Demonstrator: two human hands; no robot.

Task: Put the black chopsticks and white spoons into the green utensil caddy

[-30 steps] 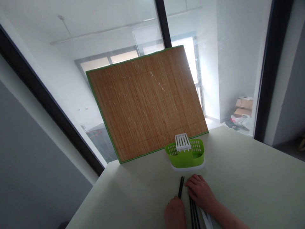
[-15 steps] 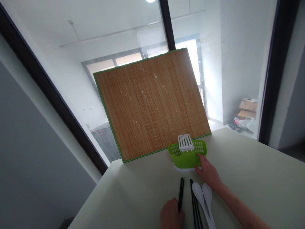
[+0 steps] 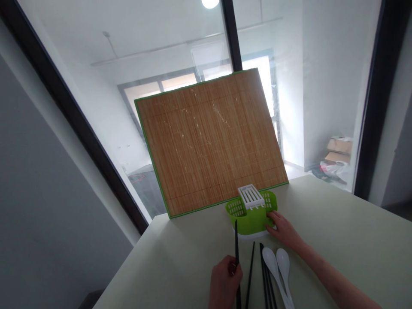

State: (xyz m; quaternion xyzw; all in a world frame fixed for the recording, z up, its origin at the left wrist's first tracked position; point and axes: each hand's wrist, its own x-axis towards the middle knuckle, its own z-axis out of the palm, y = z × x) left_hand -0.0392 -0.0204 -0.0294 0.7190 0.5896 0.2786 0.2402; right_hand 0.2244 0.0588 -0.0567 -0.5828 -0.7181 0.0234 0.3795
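My left hand (image 3: 226, 279) is closed round black chopsticks (image 3: 237, 244), their tips pointing up near the front left of a green basket (image 3: 254, 222). The basket has a white slatted piece (image 3: 251, 196) on top and a white base. My right hand (image 3: 280, 227) grips the basket's right front side, thumb low and fingers at the rim. One black chopstick (image 3: 250, 272) lies on the table just right of my left hand. Several more black chopsticks (image 3: 266, 279) lie beside it, with two white spoons (image 3: 271, 260) to their right.
A bamboo mat (image 3: 212, 141) with a green edge leans upright against the glass behind the basket. The pale table (image 3: 189, 253) narrows toward a back corner. Cardboard boxes (image 3: 339, 148) and bags are visible beyond the glass at right.
My left hand has raised chopsticks off the table, their tips now higher; one chopstick lies apart beside it. The basket is turned slightly and its white slatted top is tilted differently.
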